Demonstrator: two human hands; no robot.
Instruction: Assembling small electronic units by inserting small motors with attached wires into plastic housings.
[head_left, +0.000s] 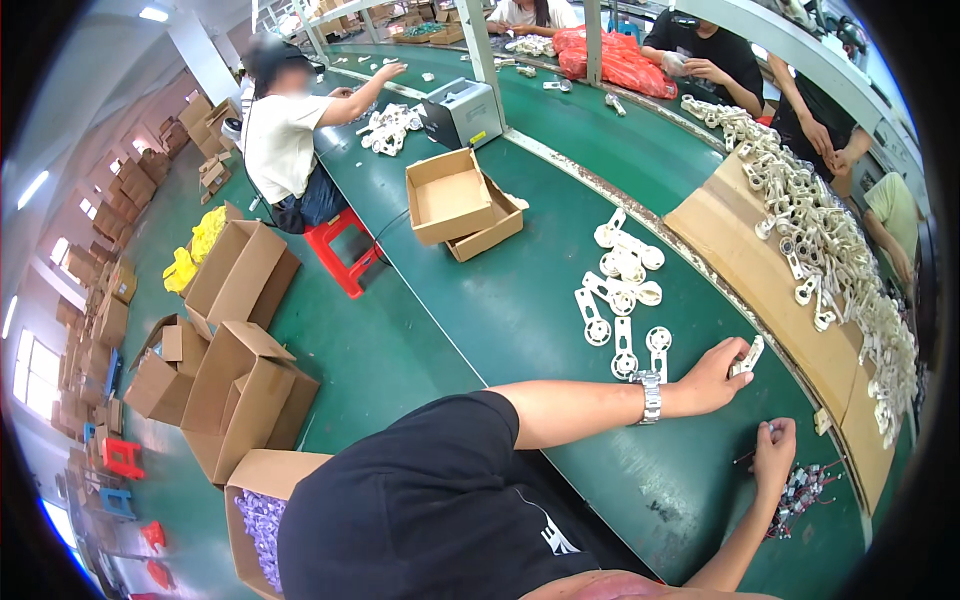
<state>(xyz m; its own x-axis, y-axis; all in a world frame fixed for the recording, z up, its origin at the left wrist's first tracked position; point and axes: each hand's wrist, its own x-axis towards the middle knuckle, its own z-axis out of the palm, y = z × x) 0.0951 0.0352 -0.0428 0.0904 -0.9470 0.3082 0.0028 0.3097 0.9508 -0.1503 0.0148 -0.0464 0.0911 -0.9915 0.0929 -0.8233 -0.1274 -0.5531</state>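
My left hand (712, 378), with a metal-band watch on its wrist, is closed on a white plastic part (749, 356) above the green work surface. My right hand (774, 456) has its fingertips pinched together. Whatever sits between them is too small to make out. Beside it lies a heap of small parts with red and black wires (800, 497). Several white plastic pieces, each a flat arm ending in a round spoked ring (623, 362), lie scattered beyond my left hand. One more ringed piece (658, 345) rests close to my watch.
Cardboard (745, 225) along the right carries a long heap of white parts (830, 235). Two shallow cardboard trays (450, 200) and a grey machine (463, 112) stand farther up the table. A co-worker (285, 140) sits at left; others work across. Open cartons (240, 390) stand on the floor.
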